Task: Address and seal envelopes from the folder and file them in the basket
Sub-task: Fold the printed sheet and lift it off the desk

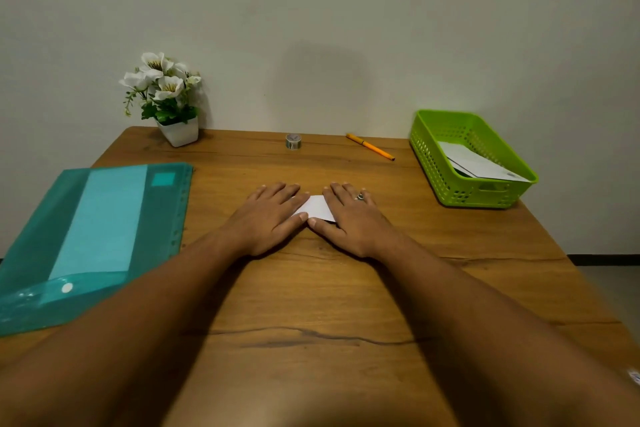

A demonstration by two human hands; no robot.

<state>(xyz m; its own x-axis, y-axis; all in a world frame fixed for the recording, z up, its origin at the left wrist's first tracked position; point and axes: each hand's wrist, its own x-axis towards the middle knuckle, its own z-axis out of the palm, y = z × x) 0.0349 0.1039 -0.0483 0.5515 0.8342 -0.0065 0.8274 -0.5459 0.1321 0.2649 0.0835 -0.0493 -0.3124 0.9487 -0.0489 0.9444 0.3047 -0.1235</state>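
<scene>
Envelope (316, 207): table (311, 305) centre, under my flat left hand (268, 218) and right hand (351, 220) (fingers straight, pressing); bare wood all round; folder (93, 236) overhangs left edge; basket (467, 159) near right edge; no legible writing.

The light is dim and soft, giving the wall (346, 10) a greenish-grey cast. A broad, faint shadow lies on its middle, and the plant (162, 94) throws one to its right. Small glints show on the folder (34, 253) flap. The forearms (485, 322) blur and stretch toward the bottom edge, where the bench (311, 305) widens.
</scene>
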